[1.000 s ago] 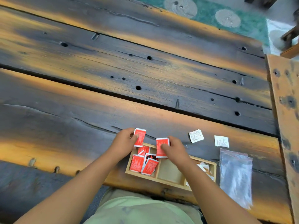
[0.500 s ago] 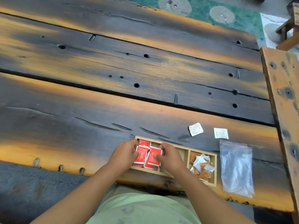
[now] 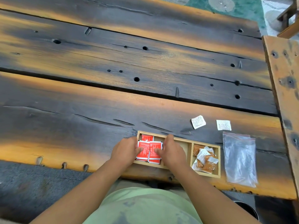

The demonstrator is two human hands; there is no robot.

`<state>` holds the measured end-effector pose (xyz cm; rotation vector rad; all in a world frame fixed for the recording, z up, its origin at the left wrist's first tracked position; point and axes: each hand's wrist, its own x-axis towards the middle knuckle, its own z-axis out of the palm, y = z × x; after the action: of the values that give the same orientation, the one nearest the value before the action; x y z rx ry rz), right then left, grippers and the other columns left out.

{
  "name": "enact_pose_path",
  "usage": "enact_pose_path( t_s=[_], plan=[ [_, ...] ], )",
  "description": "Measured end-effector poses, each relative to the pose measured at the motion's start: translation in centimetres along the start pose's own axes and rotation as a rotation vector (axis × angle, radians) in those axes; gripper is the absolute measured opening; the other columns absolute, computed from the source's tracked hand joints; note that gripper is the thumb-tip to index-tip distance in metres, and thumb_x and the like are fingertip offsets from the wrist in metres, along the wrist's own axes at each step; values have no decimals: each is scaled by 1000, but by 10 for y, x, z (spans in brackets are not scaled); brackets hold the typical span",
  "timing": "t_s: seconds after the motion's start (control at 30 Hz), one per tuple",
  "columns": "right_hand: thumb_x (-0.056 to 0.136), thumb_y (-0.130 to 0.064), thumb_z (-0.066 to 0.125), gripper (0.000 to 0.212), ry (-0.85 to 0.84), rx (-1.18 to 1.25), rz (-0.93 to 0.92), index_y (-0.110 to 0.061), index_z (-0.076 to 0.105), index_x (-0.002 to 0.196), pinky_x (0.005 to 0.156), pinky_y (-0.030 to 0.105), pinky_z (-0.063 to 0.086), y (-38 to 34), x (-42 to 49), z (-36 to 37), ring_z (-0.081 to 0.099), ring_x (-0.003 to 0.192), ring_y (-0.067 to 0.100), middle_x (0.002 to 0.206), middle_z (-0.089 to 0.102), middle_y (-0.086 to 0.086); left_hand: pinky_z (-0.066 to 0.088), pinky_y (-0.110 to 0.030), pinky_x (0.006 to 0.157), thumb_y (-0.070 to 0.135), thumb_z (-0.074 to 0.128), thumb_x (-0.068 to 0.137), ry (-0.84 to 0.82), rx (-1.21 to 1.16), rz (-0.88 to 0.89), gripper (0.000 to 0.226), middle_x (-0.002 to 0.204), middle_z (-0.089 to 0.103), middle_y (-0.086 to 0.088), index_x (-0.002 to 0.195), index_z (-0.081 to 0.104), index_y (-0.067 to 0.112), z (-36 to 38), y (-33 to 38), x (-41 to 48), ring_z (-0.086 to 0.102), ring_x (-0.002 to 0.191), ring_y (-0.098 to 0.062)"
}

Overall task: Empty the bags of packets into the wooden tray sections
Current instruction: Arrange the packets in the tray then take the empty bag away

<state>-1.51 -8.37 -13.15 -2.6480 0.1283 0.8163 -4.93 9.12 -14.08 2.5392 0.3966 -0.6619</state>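
A wooden tray (image 3: 179, 140) with three sections lies at the table's near edge. Red packets (image 3: 148, 151) fill its left section. My left hand (image 3: 125, 151) and my right hand (image 3: 173, 151) sit on either side of the red stack, thumbs on top of it, fingers curled around its edges. The middle section is mostly hidden under my right hand. Orange and white packets (image 3: 204, 158) lie piled in the right section. An empty clear zip bag (image 3: 240, 159) lies flat to the right of the tray.
Two white packets (image 3: 198, 121) (image 3: 223, 125) lie loose on the dark plank table (image 3: 113, 97) beyond the tray. A lighter wooden plank (image 3: 286, 81) runs along the right. A stool (image 3: 289, 18) stands at the far right on a green rug.
A second ago each hand held a red packet above the tray. Both hands have come down and now hold the red packets in the left section.
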Motion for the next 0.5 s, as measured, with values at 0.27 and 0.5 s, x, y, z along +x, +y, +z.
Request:
enact_pose_path(
  t_s=[0.27, 0.5],
  plan=[
    [87, -42, 72, 42, -15, 48, 46, -22, 40, 106, 77, 43, 59, 4, 0, 5, 68, 88, 23, 103, 67, 3, 54, -34, 71, 47, 64, 92, -37, -1, -9, 29, 100, 71, -1, 87, 45, 25, 0, 2, 2, 66, 86, -20],
    [88, -40, 71, 40, -29, 44, 16, -21, 40, 105, 71, 39, 56, 7, 3, 4, 67, 88, 24, 101, 66, 3, 42, -31, 63, 44, 63, 93, -58, 23, 4, 32, 93, 69, 0, 79, 41, 25, -2, 4, 6, 59, 77, -18]
  ],
)
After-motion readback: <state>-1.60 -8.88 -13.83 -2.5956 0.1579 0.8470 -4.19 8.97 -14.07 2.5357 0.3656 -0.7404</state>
